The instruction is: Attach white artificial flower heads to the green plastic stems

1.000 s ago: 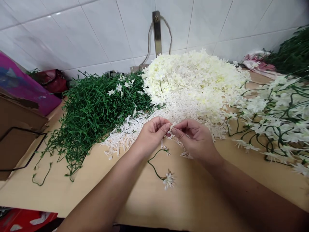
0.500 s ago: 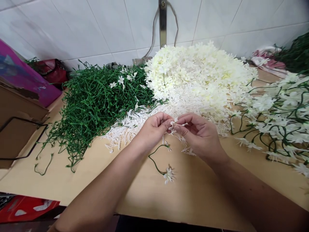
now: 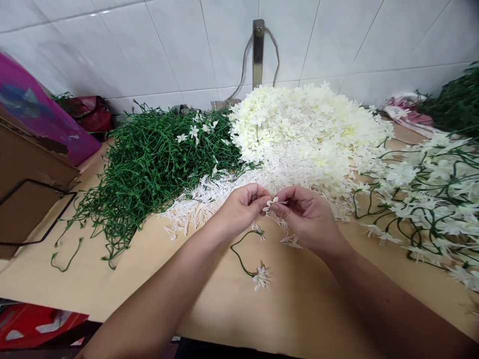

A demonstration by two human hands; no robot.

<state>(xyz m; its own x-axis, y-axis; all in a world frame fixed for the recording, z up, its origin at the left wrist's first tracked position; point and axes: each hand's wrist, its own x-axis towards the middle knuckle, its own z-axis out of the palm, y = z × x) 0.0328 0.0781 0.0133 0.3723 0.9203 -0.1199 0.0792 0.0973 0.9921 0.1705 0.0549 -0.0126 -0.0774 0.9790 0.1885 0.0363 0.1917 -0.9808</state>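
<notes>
My left hand (image 3: 243, 207) pinches a small white artificial flower (image 3: 271, 203) between thumb and forefinger. Close against it, the thumb and fingers of my right hand (image 3: 310, 214) are closed on a thin white stamen (image 3: 281, 202), which meets the flower. Exactly where the two join is hidden by my fingertips. Below my hands lies a curved green stem (image 3: 239, 258) with a white flower head (image 3: 261, 278) on its lower end. Behind them spreads a heap of white stamens (image 3: 213, 192).
Green plastic stems (image 3: 149, 154) are piled at left, white blossoms (image 3: 299, 114) at the back. Stemmed white flowers (image 3: 430, 199) lie at right. A cardboard box (image 3: 26, 194) with a black wire frame stands far left, and a tiled wall (image 3: 168, 50) closes off the back.
The view has tilted up slightly, so the scene sits lower. Both hands stay together at the white flower, which now shows more openly between the fingertips.
</notes>
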